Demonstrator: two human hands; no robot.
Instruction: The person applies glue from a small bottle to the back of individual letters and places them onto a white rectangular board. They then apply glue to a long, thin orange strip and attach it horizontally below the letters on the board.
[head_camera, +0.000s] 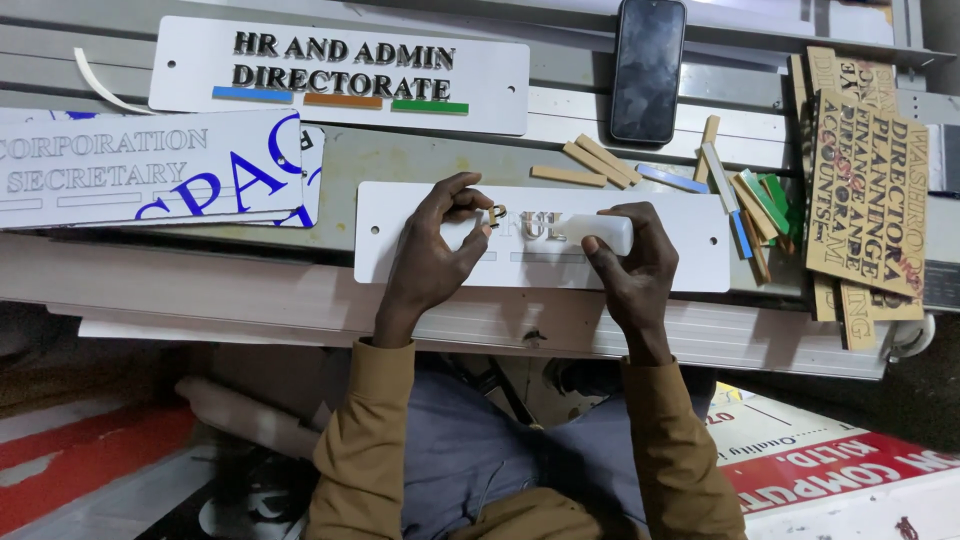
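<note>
On plate, left hand pinches letter, right hand grips white block; letter may seat crooked if fingers slip.

Upper left of the frame: finished white rectangular sign plate with dark raised lettering and blue, orange and green bars, flat on the grey metal tabletop. Below it, at the left edge: white plate with pale lettering under blue-printed film. Top centre: black smartphone, face up. Centre right: loose tan wooden strips, then mixed blue, green and brown strips. Far right: brown cut-out letter sheets, stacked. Lower right: red-and-white printed board on the floor.
</note>
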